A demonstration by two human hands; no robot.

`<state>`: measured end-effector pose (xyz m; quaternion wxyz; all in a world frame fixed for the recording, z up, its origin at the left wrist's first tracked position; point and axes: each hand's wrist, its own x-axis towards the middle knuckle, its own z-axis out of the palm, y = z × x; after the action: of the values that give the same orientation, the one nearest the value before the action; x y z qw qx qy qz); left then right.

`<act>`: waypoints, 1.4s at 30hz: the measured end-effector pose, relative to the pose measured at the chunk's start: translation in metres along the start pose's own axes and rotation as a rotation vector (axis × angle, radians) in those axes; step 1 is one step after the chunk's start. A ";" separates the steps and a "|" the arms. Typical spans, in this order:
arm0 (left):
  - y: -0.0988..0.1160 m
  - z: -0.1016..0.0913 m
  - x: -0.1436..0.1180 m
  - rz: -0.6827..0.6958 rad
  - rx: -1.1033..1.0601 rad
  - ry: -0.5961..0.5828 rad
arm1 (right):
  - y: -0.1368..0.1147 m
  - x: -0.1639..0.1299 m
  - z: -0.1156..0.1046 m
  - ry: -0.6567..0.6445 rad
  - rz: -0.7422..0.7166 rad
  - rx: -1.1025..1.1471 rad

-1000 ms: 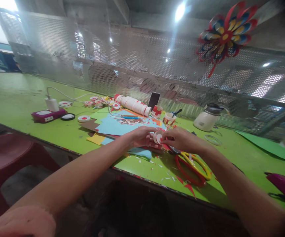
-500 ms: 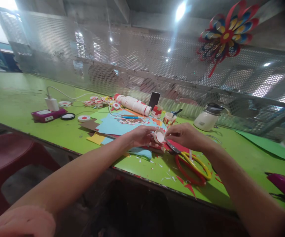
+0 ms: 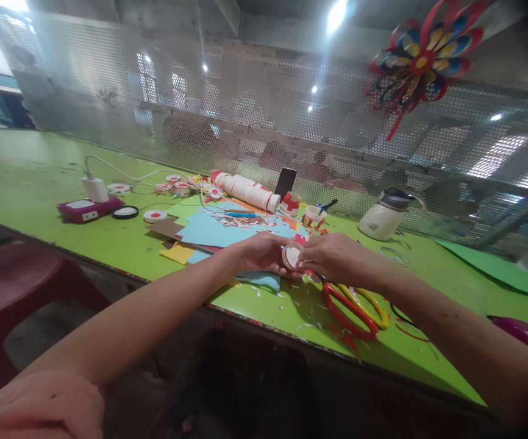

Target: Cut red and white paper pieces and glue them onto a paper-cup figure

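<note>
Two hands over a lime-green table [image 3: 39, 177] strewn with coloured paper sheets [image 3: 209, 230], paper snippets, red-and-yellow scissors [image 3: 354, 308] — perforated metal screen [image 3: 246, 116] behind, paper pinwheel [image 3: 422, 58] hanging on it, white kettle [image 3: 383, 216] near it. Small red-and-white paper cup [image 3: 291, 256] pinched between both: left hand [image 3: 261, 251] curled around its far side, right hand [image 3: 332, 259] gripping its right edge — fingertips touching the rim.

Purple obj [image 3: 527, 336] cut by rt edge, maybe a stapler
</note>
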<state>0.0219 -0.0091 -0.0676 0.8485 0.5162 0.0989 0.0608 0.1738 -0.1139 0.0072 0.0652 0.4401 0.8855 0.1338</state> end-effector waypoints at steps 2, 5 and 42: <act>0.000 0.001 0.000 -0.016 -0.021 0.003 | -0.002 0.000 0.000 0.008 -0.043 -0.026; 0.000 0.002 -0.001 -0.006 -0.062 0.010 | -0.002 0.001 0.002 0.021 -0.055 -0.031; -0.003 -0.003 0.003 0.119 -0.086 0.170 | 0.027 -0.017 0.027 0.459 0.381 1.195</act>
<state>0.0240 -0.0069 -0.0716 0.8535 0.4771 0.1368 0.1587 0.2112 -0.1067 -0.0111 -0.4047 0.5096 0.7057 -0.2802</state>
